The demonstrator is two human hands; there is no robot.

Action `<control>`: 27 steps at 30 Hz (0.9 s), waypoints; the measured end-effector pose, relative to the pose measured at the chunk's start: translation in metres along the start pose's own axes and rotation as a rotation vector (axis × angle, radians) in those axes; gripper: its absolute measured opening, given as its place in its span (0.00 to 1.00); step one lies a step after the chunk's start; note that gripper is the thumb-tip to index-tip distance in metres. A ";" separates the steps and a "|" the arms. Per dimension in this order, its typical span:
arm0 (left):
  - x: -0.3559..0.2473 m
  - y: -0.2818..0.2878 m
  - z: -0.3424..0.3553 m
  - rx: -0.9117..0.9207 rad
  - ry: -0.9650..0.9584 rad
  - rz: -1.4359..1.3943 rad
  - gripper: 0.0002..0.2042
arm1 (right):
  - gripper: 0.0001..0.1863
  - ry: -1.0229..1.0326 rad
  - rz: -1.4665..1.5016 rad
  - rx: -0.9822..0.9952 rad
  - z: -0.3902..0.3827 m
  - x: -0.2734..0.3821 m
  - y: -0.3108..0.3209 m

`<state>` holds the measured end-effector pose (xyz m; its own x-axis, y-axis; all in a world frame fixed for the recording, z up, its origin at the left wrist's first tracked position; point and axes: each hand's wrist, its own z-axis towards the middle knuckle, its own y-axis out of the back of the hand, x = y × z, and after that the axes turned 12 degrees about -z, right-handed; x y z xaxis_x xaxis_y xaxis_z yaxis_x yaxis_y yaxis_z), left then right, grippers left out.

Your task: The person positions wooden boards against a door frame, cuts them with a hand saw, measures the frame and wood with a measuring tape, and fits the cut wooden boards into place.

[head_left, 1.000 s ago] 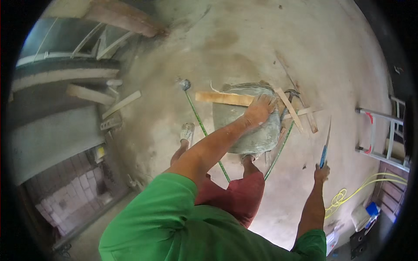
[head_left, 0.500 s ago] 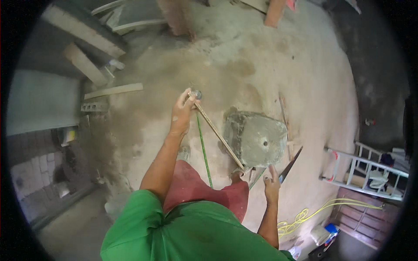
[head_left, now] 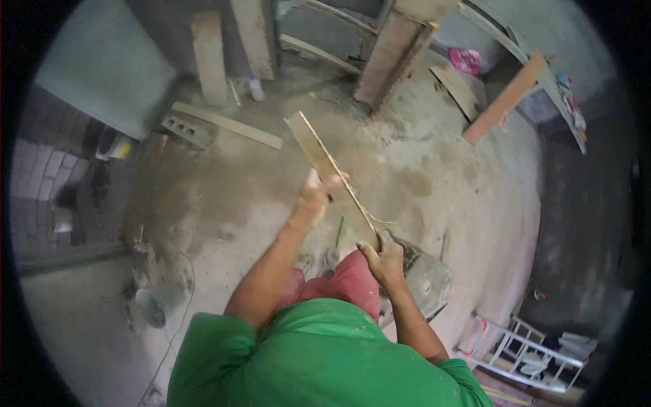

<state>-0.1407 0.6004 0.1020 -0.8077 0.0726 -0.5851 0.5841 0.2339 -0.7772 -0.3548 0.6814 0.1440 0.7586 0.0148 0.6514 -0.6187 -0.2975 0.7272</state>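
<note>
A narrow wooden board (head_left: 312, 146) is held out in front of me, slanting from far left to near right, with a rough, splintered edge and a loose thin strand hanging off it. My left hand (head_left: 316, 198), a little smeared by motion, is closed around its middle. Near the lower end, my right hand (head_left: 384, 259) grips the same board, thumb on one side. Below the board, partly hidden by my right forearm, stands a cement-crusted block-like thing (head_left: 430, 281). A short green strip (head_left: 340, 232) shows by my feet.
An aluminium ladder (head_left: 522, 353) lies at the right. At the far left are a plank (head_left: 227, 125), a hollow block (head_left: 186, 132) and a plastic bottle (head_left: 256, 89). A bucket (head_left: 160, 305) and a thin cable lie at my left. Boards lean by the far walls.
My right hand has come up from beside the cement-crusted block and taken hold of the board's lower end. The board has been lifted and turned to show its face. My view has shifted.
</note>
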 end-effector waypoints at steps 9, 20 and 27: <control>-0.066 -0.010 0.102 -0.194 -0.141 0.070 0.34 | 0.26 0.311 -0.247 0.027 0.141 0.044 0.018; -0.090 -0.084 0.217 -0.177 -0.186 0.484 0.20 | 0.17 0.327 0.190 0.203 0.299 0.055 0.048; -0.082 -0.102 0.262 -0.065 -0.031 0.736 0.20 | 0.16 0.126 0.600 -0.102 0.336 0.039 0.077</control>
<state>-0.1126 0.3170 0.1686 -0.2055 0.2053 -0.9569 0.9672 0.1920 -0.1665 -0.3043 0.3383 0.1529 0.2468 -0.0122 0.9690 -0.9509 -0.1958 0.2397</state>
